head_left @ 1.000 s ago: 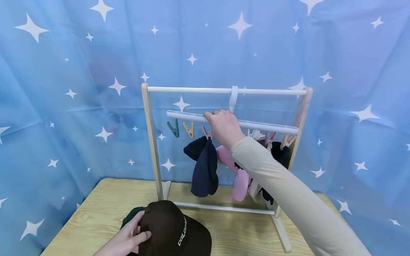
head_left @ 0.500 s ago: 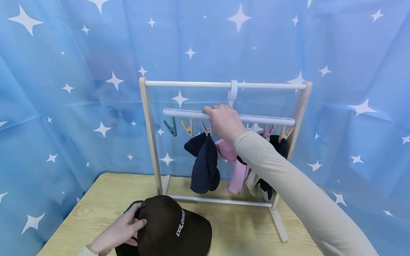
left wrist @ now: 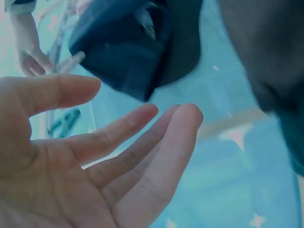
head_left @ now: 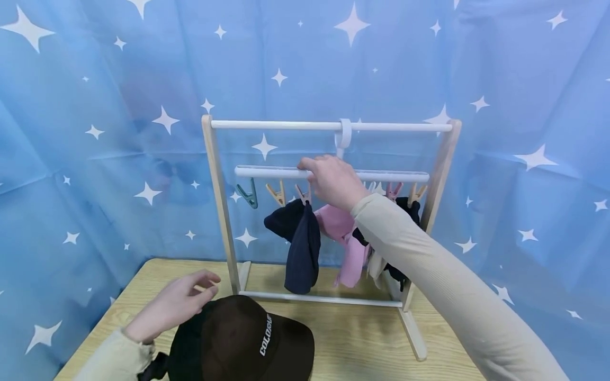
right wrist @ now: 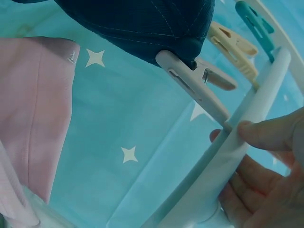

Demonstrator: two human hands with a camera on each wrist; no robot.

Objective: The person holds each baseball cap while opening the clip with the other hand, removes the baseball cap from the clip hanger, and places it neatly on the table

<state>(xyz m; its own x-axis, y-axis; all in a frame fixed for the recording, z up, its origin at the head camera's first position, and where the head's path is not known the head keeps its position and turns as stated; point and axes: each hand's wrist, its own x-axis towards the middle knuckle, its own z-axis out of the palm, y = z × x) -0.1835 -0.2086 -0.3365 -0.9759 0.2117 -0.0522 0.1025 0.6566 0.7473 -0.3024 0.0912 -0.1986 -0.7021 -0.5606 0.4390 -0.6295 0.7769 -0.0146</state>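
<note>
My right hand [head_left: 333, 180] grips the white hanger bar [head_left: 267, 172]; in the right wrist view, thumb and fingers lie round the bar [right wrist: 256, 107]. Beside that hand a pale pink clothespin [right wrist: 197, 90] pinches a navy cap [head_left: 302, 259], which hangs down. To its left on the bar are a green clothespin [head_left: 247, 193] and a yellow clothespin [head_left: 277, 193] with nothing in them. My left hand [head_left: 178, 301] is in the air, fingers loosely bent and holding nothing. Just below it a brown cap [head_left: 238, 333] with white lettering overlaps a dark green cap [head_left: 186, 338] on the table.
A wooden rack [head_left: 219, 201] stands on the table [head_left: 190, 267], with the hanger hooked over its white top rail [head_left: 276, 125]. Pink fabric [head_left: 353, 259] and black items [head_left: 405, 209] hang farther right, partly behind my right sleeve [head_left: 429, 264]. A blue star curtain [head_left: 119, 185] surrounds the table.
My left hand has let go of the brown cap and lifted up off it. The hanger bar has turned a little to lie more level, the right hand still on it.
</note>
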